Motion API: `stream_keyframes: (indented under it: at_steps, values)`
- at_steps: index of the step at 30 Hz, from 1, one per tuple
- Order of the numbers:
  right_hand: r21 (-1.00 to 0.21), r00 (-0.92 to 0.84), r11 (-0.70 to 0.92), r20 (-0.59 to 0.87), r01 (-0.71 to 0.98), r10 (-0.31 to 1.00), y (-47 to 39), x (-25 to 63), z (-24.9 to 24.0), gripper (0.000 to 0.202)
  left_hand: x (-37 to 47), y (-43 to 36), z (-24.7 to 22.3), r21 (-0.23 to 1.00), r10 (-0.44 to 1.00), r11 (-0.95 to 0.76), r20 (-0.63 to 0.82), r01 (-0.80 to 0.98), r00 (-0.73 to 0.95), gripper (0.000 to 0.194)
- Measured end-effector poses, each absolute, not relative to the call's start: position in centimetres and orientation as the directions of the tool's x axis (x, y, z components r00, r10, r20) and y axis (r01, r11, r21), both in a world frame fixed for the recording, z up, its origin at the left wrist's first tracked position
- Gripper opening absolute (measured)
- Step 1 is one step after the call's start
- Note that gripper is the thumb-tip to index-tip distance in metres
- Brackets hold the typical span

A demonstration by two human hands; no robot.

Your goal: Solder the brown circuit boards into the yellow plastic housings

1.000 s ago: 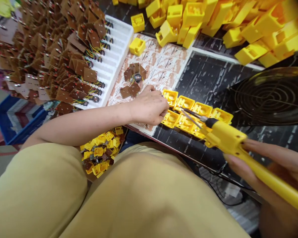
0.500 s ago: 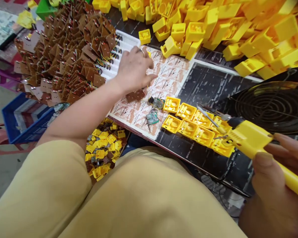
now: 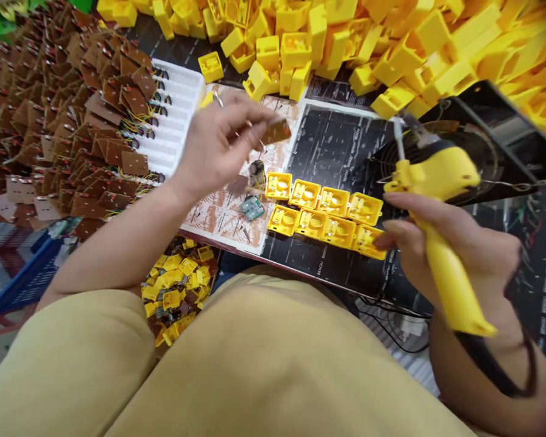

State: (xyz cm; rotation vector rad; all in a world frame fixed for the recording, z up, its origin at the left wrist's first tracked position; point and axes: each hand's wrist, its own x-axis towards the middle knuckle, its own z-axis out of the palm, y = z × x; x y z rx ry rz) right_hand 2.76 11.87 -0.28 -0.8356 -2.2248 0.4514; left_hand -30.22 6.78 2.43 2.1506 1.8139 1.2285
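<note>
My left hand [image 3: 222, 136] pinches a small brown board [image 3: 276, 131] between thumb and fingers, above the patterned sheet [image 3: 209, 221]. Fingers of my right hand [image 3: 441, 243] wrap round the handle of a yellow soldering tool [image 3: 446, 267], whose metal tip points up and away, near the fan. Two rows of open yellow housings [image 3: 334, 201] lie on the black bench between my hands. At their left end are a green circuit board [image 3: 252, 208] and a dark round part with wires [image 3: 256, 173].
Many brown boards [image 3: 64, 121] cover the left side, beside a white ribbed tray [image 3: 177, 91]. Yellow cases [image 3: 295, 50] are heaped along the back. A black fan [image 3: 491, 164] stands at right. Below the bench edge are a blue basket [image 3: 22, 273] and yellow parts [image 3: 177, 282].
My left hand has lifted off the sheet with a brown board in its fingers. My right hand has turned the soldering tool more upright and moved nearer the housings. The view has shifted.
</note>
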Motion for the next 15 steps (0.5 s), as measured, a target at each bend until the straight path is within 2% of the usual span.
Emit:
stream_keyframes:
  at_steps: [1,3,5,7,9,11,13,15]
  values:
    - [-0.478,-0.604,0.787,0.512,0.39,0.61,12.6,2.3,-0.6,0.019,-29.5,6.0,1.5,0.467,0.818,-0.352,0.575,0.811,0.024,0.02]
    - [-0.427,-0.685,0.852,0.524,0.303,0.506,14.2,1.5,-1.3,0.011,-28.7,4.4,-0.3,0.274,0.752,-0.495,0.611,0.824,0.249,0.019]
    - [-0.419,-0.736,0.869,0.496,0.262,0.461,15.7,0.7,-2.0,0.011,-28.7,2.8,-1.4,0.098,0.699,-0.613,0.529,0.784,0.481,0.02]
    - [-0.423,-0.774,0.874,0.461,0.239,0.435,16.8,-0.1,-2.6,0.013,-29.1,1.9,-1.6,0.039,0.687,-0.635,0.485,0.771,0.541,0.02]
    - [-0.434,-0.802,0.873,0.429,0.221,0.416,17.4,-1.2,-2.8,0.016,-29.4,1.8,-1.1,0.085,0.757,-0.516,0.51,0.852,0.408,0.018]
    - [-0.452,-0.818,0.867,0.404,0.21,0.409,17.6,-2.4,-3.1,0.021,-29.3,2.4,-0.4,0.154,0.848,-0.315,0.49,0.937,0.205,0.016]
    - [-0.487,-0.828,0.848,0.373,0.211,0.42,17.5,-3.5,-3.4,0.027,-29.2,3.1,-0.1,0.185,0.915,-0.125,0.401,0.975,0.041,0.027]
    - [-0.515,-0.831,0.829,0.35,0.216,0.433,17.1,-4.3,-3.7,0.028,-29.2,3.3,-0.1,0.213,0.941,-0.031,0.334,0.977,-0.043,0.036]
